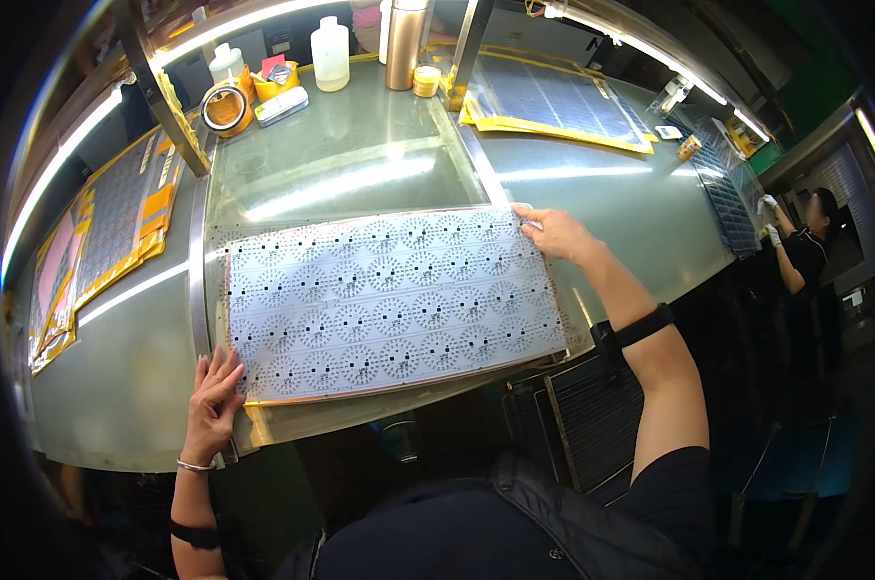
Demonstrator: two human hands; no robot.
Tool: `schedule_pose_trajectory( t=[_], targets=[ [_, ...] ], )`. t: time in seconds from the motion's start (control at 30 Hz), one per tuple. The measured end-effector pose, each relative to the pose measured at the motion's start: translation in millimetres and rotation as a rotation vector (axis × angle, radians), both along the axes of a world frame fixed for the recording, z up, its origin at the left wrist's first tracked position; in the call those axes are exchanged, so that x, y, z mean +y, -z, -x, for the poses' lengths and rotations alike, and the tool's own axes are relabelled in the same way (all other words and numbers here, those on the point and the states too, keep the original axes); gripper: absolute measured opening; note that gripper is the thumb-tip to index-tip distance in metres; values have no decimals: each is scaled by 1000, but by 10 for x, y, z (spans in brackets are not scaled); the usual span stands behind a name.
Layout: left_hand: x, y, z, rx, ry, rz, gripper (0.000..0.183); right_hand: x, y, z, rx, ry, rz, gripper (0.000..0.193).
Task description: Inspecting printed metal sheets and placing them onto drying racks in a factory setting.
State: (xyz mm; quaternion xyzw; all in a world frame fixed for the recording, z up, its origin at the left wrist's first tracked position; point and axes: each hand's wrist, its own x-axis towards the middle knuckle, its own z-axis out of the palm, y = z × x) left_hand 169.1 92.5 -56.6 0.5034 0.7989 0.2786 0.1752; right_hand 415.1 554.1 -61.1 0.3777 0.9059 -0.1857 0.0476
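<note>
A white sheet (pixel 389 307) with rows of round black patterns lies flat on the green surface (pixel 312 159), near its front edge. Its long side runs left to right, and the right end tips a little farther from the person. It lies between the hands. The left hand (pixel 210 406) touches the near left corner. The right hand (pixel 558 235) is at the far right corner. Their fingers are bent, but I cannot tell if they pinch or press.
</note>
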Motion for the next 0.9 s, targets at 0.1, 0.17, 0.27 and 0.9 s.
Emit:
schedule_pose_trajectory(
  t=[0.1,0.17,0.27,0.9],
  targets=[
    [10,-34,-135,85,-130,-113,53,-83,-149,95,-170,-59,-64,43],
    [-141,70,-61,397,32,183,48,-147,-300,145,-241,-279,-280,53],
    [-4,-61,-116,534,73,221,43,-42,-221,76,-170,-399,-288,71],
    [1216,497,793,616,-87,-81,31,-39,-59,-177,23,-295,-163,104]
  ],
)
